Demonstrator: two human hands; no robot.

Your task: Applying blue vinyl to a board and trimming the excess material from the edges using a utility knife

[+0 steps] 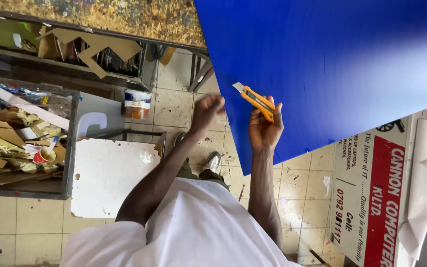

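Right hand (pixel 265 129) is sitting mid-frame with its fingers (pixel 277 112) wrapping snug around an orange utility knife (pixel 256 100), blade end poking up-left past the fingertips, over the big blue sheet (pixel 332 64) filling the upper right. Left hand (pixel 206 111) is loosely curled at the sheet's left edge; can't tell if it's gripping it.

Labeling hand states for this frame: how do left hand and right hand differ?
The right hand grips an orange utility knife, blade out, over the blue sheet; the left hand holds no tool. The left hand sits at the sheet's left edge, looks motion-blurred and loosely curled; the right hand is sharp and closed. Both are bare and raised at about the same height.
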